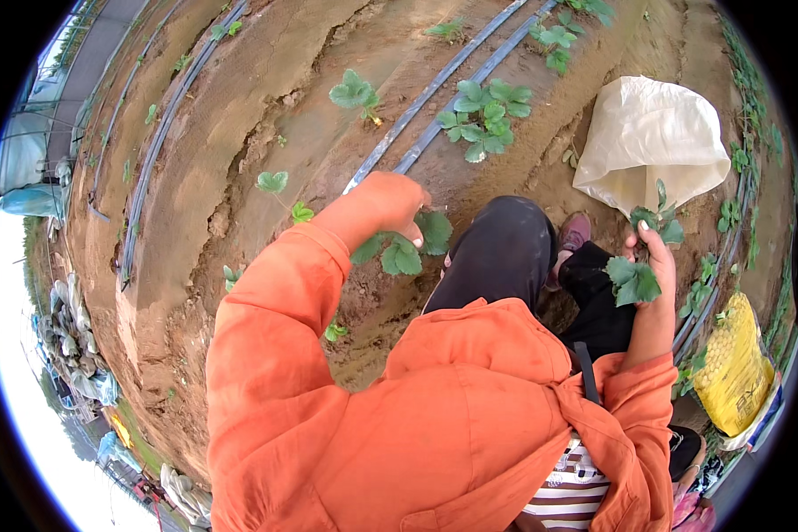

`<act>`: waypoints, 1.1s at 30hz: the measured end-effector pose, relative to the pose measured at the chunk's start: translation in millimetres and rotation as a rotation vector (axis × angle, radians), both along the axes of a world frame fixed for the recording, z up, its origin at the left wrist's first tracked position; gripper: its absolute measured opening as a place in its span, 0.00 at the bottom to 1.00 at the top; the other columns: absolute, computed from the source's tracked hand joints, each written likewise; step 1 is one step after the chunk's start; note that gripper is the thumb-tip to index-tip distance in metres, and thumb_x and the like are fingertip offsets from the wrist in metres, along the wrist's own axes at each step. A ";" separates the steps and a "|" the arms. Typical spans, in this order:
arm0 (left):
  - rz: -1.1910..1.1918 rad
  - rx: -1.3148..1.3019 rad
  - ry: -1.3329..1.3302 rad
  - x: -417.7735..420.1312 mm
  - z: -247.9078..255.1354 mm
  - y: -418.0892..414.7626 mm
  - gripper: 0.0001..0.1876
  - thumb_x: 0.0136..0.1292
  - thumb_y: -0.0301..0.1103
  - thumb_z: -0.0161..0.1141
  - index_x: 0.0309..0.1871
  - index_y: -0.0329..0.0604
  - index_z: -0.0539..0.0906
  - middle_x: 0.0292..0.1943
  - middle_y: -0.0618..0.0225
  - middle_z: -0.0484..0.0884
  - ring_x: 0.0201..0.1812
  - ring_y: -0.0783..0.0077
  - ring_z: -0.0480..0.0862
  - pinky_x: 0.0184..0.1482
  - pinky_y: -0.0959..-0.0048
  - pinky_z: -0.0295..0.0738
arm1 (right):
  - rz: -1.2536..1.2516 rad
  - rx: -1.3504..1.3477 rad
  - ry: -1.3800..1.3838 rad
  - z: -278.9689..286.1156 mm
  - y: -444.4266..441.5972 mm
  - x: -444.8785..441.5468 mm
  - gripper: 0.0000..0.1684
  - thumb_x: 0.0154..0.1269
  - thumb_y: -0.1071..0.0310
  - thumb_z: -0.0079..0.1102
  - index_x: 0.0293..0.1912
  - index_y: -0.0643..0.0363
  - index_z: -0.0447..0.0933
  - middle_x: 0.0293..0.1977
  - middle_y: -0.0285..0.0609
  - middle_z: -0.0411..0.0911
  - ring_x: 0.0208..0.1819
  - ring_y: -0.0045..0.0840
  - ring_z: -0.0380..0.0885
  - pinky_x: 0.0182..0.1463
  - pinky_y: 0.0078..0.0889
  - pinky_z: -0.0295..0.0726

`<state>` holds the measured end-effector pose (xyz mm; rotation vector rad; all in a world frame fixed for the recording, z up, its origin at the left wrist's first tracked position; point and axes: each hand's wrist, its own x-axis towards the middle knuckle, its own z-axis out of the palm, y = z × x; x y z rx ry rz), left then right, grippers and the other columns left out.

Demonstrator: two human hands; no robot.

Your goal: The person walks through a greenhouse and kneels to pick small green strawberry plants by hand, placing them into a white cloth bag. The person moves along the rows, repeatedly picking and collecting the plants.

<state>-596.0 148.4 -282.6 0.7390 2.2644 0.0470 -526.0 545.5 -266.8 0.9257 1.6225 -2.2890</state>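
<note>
My left hand [399,203] reaches over a strawberry plant [402,256] growing in the soil, just at the near end of two drip irrigation hoses [465,86]. Its fingers are bent downward and partly hidden, so whether they grip a leaf or stem cannot be told. On the right, my right hand [658,256] is closed around several picked strawberry leaves [633,280], some sticking out above the thumb and some below. Just beyond that hand a whitish plastic bag [658,130] lies on the soil with its mouth towards me.
More strawberry plants [489,116] grow along the hoses. Further hoses [153,156] run along the bed at the left. A yellow sack [735,366] stands at the lower right, near part of another person. My knee [509,233] and shoe [574,231] are between my hands.
</note>
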 end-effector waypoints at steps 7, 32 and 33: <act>0.260 0.000 0.008 -22.5 -27.2 1.8 0.12 0.50 0.41 0.67 0.40 0.58 0.85 0.34 0.60 0.84 0.40 0.56 0.82 0.42 0.61 0.75 | 0.013 -0.068 0.014 4.5 3.2 -2.2 0.12 0.62 0.61 0.60 0.34 0.59 0.71 0.23 0.36 0.72 0.18 0.19 0.66 0.22 0.22 0.65; 1.485 0.749 0.538 40.7 -36.1 -119.8 0.10 0.61 0.24 0.59 0.45 0.35 0.78 0.37 0.69 0.81 0.36 0.79 0.77 0.38 0.79 0.72 | -0.006 -0.186 0.016 5.8 7.2 -5.7 0.22 0.65 0.63 0.55 0.54 0.66 0.68 0.24 0.37 0.70 0.16 0.19 0.64 0.19 0.21 0.62; 1.487 0.758 0.485 41.3 -29.7 -119.2 0.10 0.61 0.24 0.58 0.45 0.35 0.77 0.38 0.69 0.81 0.36 0.79 0.77 0.39 0.79 0.72 | -0.005 -0.185 0.021 6.4 6.6 -5.7 0.22 0.65 0.63 0.55 0.54 0.66 0.68 0.24 0.37 0.69 0.16 0.19 0.64 0.19 0.21 0.62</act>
